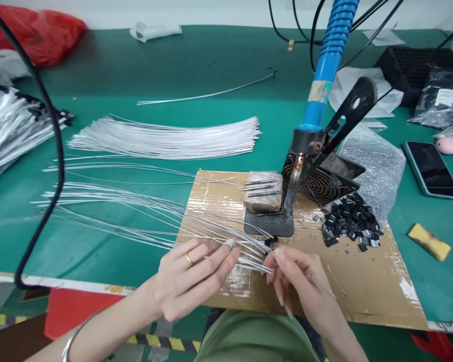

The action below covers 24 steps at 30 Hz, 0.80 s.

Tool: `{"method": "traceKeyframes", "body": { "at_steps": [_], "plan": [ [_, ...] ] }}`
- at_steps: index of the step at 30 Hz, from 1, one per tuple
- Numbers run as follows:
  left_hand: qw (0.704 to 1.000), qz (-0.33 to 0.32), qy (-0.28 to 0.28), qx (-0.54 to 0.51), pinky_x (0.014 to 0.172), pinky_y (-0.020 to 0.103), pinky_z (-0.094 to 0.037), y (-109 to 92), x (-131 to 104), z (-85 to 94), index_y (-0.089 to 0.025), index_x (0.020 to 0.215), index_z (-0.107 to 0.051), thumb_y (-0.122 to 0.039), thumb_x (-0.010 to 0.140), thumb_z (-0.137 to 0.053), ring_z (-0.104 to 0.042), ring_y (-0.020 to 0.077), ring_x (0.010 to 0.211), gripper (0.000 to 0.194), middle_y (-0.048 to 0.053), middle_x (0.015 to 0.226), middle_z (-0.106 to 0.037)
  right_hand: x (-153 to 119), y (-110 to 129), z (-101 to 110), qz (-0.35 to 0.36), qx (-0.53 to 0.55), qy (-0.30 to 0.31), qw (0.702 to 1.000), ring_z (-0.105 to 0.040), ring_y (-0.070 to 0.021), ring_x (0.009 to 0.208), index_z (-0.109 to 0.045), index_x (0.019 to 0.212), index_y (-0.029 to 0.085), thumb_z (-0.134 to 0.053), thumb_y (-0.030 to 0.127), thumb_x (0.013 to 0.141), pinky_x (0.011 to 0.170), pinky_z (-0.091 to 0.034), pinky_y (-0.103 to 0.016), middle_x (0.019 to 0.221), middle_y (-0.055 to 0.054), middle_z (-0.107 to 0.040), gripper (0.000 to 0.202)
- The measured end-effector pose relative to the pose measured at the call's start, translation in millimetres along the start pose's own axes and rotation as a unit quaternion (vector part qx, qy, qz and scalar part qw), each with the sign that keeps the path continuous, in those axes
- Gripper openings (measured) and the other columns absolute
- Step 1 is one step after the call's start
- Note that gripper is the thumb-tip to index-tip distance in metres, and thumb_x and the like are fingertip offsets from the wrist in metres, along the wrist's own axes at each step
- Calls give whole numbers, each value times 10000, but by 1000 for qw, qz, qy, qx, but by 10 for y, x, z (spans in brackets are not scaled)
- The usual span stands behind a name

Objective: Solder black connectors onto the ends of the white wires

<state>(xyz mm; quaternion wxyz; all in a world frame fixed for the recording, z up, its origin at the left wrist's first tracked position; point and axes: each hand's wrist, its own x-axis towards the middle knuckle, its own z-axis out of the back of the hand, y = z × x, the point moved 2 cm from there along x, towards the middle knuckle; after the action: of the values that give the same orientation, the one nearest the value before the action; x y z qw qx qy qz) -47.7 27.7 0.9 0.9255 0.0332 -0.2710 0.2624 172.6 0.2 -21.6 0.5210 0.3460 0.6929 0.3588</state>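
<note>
Wires (143, 202), thin and silvery white, were spread in a loose, slightly curved sheaf from the green table (211, 65) onto a brown cardboard sheet (377, 286), their near ends gathered between the hands. The left hand (196, 279) was held palm down over the sheaf, its fingers stretched out and laid close together; whether any strand was gripped beneath them could not be told. By the right hand (302, 274), curled at the wire ends, thumb and forefinger were brought together, and a fine strand could be seen running past the palm; how firmly it was held could not be made out. A gold ring (189, 258) was worn on the left hand. Beyond the sheaf, a few wire tips were rested on a pale block (263, 201), beside which a blue ribbed handle (334, 60) was mounted above a bent metal rod. A fan (317, 186) was set behind it, and small black pieces (351, 221) were heaped to the right. A denser bundle (166, 138) of white wires was laid farther back. At far right, a white label (445, 97) was borne by a dark bag (434, 118), its print too small to be read.
</note>
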Motion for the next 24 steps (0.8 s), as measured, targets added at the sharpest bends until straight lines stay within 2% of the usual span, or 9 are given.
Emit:
{"method": "traceKeyframes", "body": {
  "at_steps": [3, 5, 7, 10, 12, 15, 17, 20, 24],
  "plan": [
    [999, 14, 32, 19, 864, 394, -574, -63, -51, -9, -172, 1250, -657, -82, 1068, -346, -753, 233, 1003, 371, 112, 1027, -834, 19, -21, -35, 2, -1, 15, 1000, -386, -49, 345, -629, 732, 166, -626, 712, 891, 322, -322, -149, 498, 46, -508, 569],
    [999, 15, 31, 21, 894, 407, -568, -76, -65, -34, -174, 1257, -661, -91, 1060, -373, -742, 245, 1030, 359, 125, 1053, -828, 26, -36, -47, 8, 3, 9, 1000, -353, -39, 340, -624, 727, 172, -655, 672, 894, 318, -291, -150, 506, 56, -494, 528],
    [1000, 12, 11, 14, 856, 389, -576, -66, -50, -69, -181, 1251, -666, -65, 1019, -449, -741, 241, 985, 338, 116, 1023, -826, 29, -47, -47, 15, 3, 0, 1000, -340, -37, 344, -613, 716, 177, -672, 652, 892, 320, -271, -156, 517, 61, -481, 510],
    [999, 6, -29, -16, 691, 324, -567, -61, 44, -109, -152, 1188, -665, -30, 934, -563, -720, 206, 791, 300, 101, 933, -816, 25, -53, -17, 44, -14, -16, 999, -343, -44, 358, -605, 714, 186, -669, 600, 922, 339, -256, -166, 502, 70, -452, 467],
    [992, 94, -29, -76, 658, 307, -559, -61, 142, -119, -141, 1173, -643, -35, 902, -590, -703, 188, 738, 296, 88, 914, -800, 14, -55, 20, 74, -42, -30, 996, -341, -54, 365, -605, 718, 194, -652, 544, 956, 353, -249, -175, 468, 77, -421, 426],
    [947, 230, 64, -213, 651, 281, -557, -94, 288, -131, -163, 1182, -634, -121, 943, -567, -719, 170, 753, 251, 51, 918, -783, -13, -67, 76, 101, -87, -44, 990, -372, -71, 382, -613, 729, 200, -627, 505, 981, 360, -266, -191, 478, 69, -420, 396],
    [926, 258, 121, -246, 596, 273, -508, -121, 377, -108, -196, 1056, -669, -158, 987, -545, -688, 150, 662, 147, 3, 805, -758, -31, -79, 99, 106, -99, -48, 988, -394, -75, 396, -616, 723, 198, -622, 495, 985, 366, -279, -194, 504, 61, -429, 396],
    [952, 198, 139, -189, 575, 322, -403, -140, 516, -11, -207, 834, -657, -143, 1005, -521, -582, 148, 543, 227, -33, 638, -664, -47, -93, 100, 111, -91, -46, 989, -403, -67, 397, -621, 716, 191, -628, 480, 986, 371, -287, -190, 526, 58, -446, 395],
    [986, 89, 128, -60, 572, 357, -327, -156, 650, 123, -203, 712, -585, -88, 971, -497, -500, 162, 528, 297, -16, 611, -600, -39, -102, 80, 114, -47, -30, 992, -434, -62, 407, -622, 749, 187, -627, 484, 990, 374, -315, -180, 575, 50, -493, 383]
  ]
}}
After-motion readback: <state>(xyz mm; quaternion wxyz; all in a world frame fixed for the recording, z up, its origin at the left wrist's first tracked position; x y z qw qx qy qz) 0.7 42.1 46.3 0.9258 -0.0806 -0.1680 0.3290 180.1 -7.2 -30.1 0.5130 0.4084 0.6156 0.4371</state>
